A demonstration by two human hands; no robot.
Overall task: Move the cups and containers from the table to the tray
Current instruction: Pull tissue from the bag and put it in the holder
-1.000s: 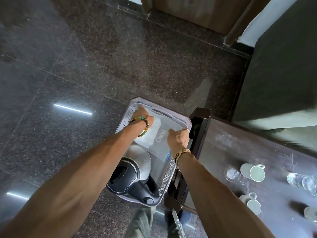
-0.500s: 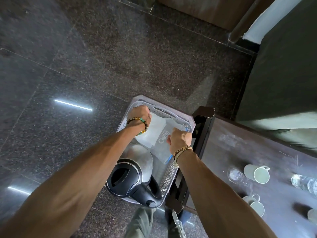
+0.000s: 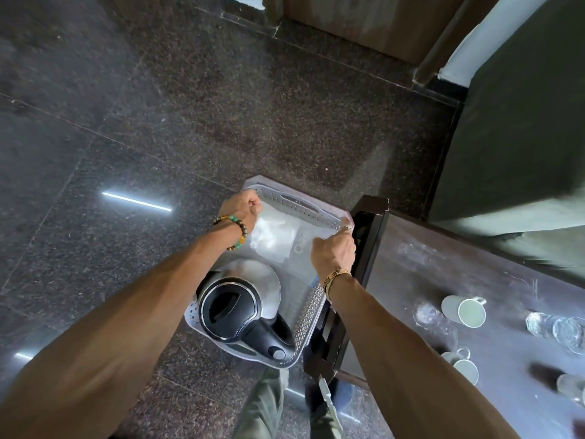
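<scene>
Cups (image 3: 465, 310), two; one tray (image 3: 304, 204), one kettle (image 3: 234, 308), one bag (image 3: 275, 236).

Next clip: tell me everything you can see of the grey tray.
The tray is pale grey plastic, rectangular with rounded corners, perforated walls and a slot handle in its far end. It sits beside the end of the dark table, above the speckled floor; what supports it is hidden. A black-lidded steel kettle stands in its near end, and a clear printed sheet lies in the far end. The left hand and right hand pinch that sheet at the tray's far corners.
</scene>
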